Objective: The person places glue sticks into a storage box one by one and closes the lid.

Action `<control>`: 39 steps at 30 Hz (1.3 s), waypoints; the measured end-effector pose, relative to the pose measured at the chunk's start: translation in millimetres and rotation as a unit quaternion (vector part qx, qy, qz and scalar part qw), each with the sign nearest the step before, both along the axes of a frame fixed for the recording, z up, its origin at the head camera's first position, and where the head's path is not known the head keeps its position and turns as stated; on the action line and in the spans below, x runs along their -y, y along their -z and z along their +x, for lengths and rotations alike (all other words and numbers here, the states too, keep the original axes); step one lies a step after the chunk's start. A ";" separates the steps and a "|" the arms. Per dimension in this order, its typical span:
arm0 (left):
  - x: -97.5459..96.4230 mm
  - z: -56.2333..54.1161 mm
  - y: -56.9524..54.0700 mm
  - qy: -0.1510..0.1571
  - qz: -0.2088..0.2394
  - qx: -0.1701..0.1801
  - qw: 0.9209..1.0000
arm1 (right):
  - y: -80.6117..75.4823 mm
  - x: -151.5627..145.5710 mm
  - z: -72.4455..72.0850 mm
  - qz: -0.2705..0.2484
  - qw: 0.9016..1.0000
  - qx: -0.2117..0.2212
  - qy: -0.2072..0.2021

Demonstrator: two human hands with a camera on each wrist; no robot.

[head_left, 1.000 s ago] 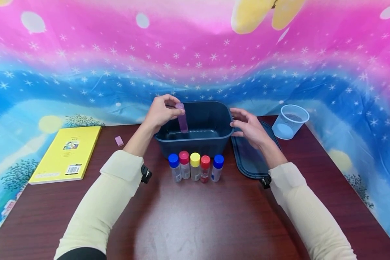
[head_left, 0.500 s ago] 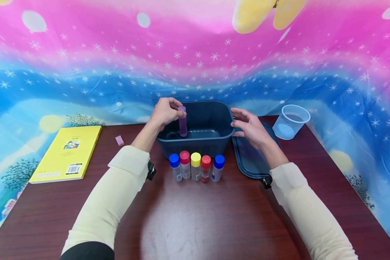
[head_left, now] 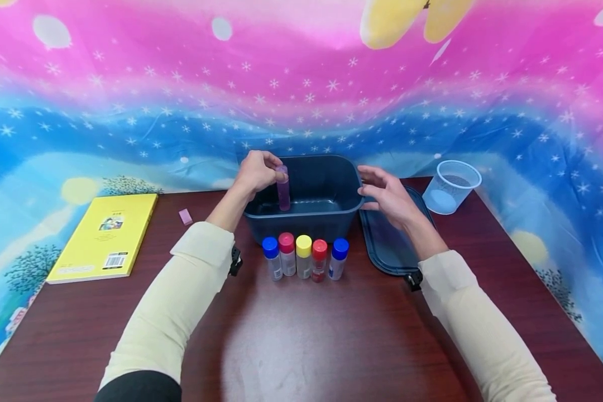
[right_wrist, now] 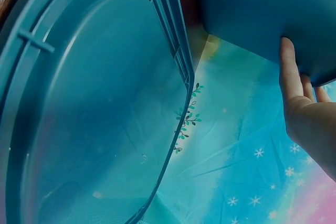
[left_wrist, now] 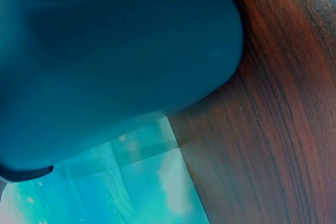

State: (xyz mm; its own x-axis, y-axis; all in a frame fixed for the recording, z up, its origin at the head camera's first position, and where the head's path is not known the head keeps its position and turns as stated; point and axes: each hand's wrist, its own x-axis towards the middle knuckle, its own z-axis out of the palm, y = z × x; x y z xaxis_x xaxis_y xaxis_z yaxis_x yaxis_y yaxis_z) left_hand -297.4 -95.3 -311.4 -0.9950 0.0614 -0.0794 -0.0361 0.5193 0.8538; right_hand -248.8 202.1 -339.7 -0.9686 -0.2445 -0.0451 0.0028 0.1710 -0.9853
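My left hand (head_left: 258,172) pinches the top of a slim purple stick-like tube (head_left: 283,192) and holds it upright within the left part of a dark blue-grey plastic bin (head_left: 301,226). Fingers of my right hand (head_left: 386,195) touch the outside of the bin's right end, below the rim; the right wrist view shows these fingertips (right_wrist: 286,48) against the bin wall. In front of the bin stands a row of several small clear bottles with blue, crimson, yellow and red caps, the yellow-capped bottle (head_left: 304,257) in the middle. The left wrist view is filled mostly by the bin's side (left_wrist: 121,61).
A dark lid (head_left: 394,245) lies right of the bin, under my right forearm. Beyond it a light-blue mesh cup (head_left: 449,190) leans at the back right. At left are a yellow book (head_left: 105,237) and a small pink eraser-like block (head_left: 185,216). A patterned cloth hangs behind the table.
My left hand has moved slightly right and down with the purple tube, deeper into the bin, then stayed almost still. My right hand keeps its place at the bin's end.
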 end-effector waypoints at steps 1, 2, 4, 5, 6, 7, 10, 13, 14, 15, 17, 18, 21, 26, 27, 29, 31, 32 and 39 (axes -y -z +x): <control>0.1 -0.1 0.0 0.000 -0.001 -0.001 1.000 | 0.2 -0.1 -0.3 -0.001 1.000 -0.001 0.000; 0.2 -0.1 0.1 0.000 -0.003 -0.002 1.000 | 0.4 -0.3 -0.6 -0.002 1.000 -0.001 -0.001; 0.3 0.3 -0.4 0.000 -0.005 -0.003 1.000 | 1.2 -0.8 -1.3 -0.004 1.000 -0.002 -0.002; 0.4 0.5 -0.8 -0.001 -0.005 -0.004 1.000 | 1.5 -1.1 -1.6 -0.005 1.000 -0.002 -0.003; 0.6 0.8 -1.0 -0.002 -0.006 -0.006 1.000 | 1.7 -1.3 -1.8 -0.005 1.000 -0.003 -0.003; 1.0 0.7 -1.1 -0.003 -0.008 -0.009 1.000 | 2.1 -1.7 -2.0 -0.004 1.000 -0.003 -0.003; 2.1 1.1 -2.5 -0.007 -0.013 -0.022 1.000 | 2.1 -1.9 -2.2 -0.002 1.000 -0.003 -0.003; 3.3 1.5 -4.0 -0.011 -0.016 -0.037 0.999 | 2.2 -2.0 -2.3 0.001 1.000 -0.003 -0.002; 3.7 2.4 -5.4 -0.012 -0.015 -0.040 0.999 | 2.2 -2.0 -2.4 0.002 1.000 -0.002 -0.001; 4.3 3.4 -6.6 -0.013 -0.013 -0.043 0.999 | 2.2 -2.0 -2.3 0.002 1.000 -0.002 -0.001; 5.5 5.9 -9.4 -0.012 -0.009 -0.049 0.999 | 2.2 -2.1 -2.3 0.003 1.000 0.000 -0.001; 6.3 7.4 -10.7 -0.010 -0.007 -0.052 0.999 | 2.2 -2.1 -2.2 0.003 1.000 0.000 -0.001; 9.2 12.7 -14.2 0.001 0.000 -0.057 0.998 | 1.7 -1.7 -1.9 0.003 1.000 0.000 -0.001; 15.7 22.4 -18.6 0.021 0.011 -0.056 0.998 | 1.1 -1.3 -1.2 0.008 1.000 0.000 0.000; 17.5 23.9 -19.3 0.025 0.012 -0.057 0.998 | 0.9 -1.1 -1.1 0.009 1.000 -0.001 0.001; 20.5 27.5 -20.5 0.033 0.013 -0.059 0.998 | 0.6 -1.4 -0.4 0.010 1.000 -0.001 0.002; 23.9 30.5 -21.9 0.038 0.019 -0.063 0.997 | 0.1 -1.2 0.2 0.010 1.000 0.000 0.002; 25.7 32.4 -22.8 0.039 0.023 -0.064 0.997 | -0.1 -1.1 0.3 0.010 1.000 0.000 0.002; 38.2 45.7 -25.8 0.059 0.057 -0.066 0.994 | -1.5 0.7 0.0 0.005 1.000 0.000 0.001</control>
State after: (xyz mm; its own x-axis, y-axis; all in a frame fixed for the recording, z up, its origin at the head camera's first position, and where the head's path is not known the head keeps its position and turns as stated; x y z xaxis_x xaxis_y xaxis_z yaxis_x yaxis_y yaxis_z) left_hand -251.7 -133.5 -285.6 -0.9814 0.1803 0.0652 0.1358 0.4134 0.9004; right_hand -248.8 201.4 -338.2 -0.9691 -0.2422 -0.0473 0.0029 0.1806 -0.9836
